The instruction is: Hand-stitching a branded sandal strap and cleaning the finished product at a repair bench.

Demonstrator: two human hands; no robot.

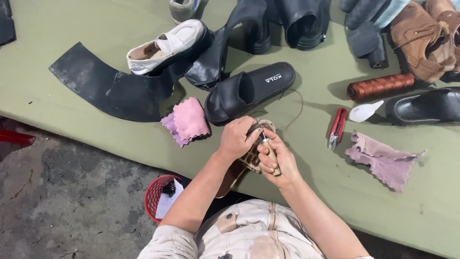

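Note:
My left hand (236,138) grips the top of a brown patterned sandal (250,157) held at the near edge of the green table (57,29). My right hand (277,160) is closed around a wooden-handled awl (270,152), its metal tip pressed against the sandal near my left thumb. A thin thread (296,115) runs from the sandal up across the table. A black slide sandal (249,90) lies just beyond my hands.
Around the hands lie a pink cloth (188,121), a red cutter (337,127), a mauve rag (383,156), a brown thread spool (380,87), a white shoe (165,44), a black rubber sheet (110,86) and several more shoes. A red basket (158,194) stands on the floor.

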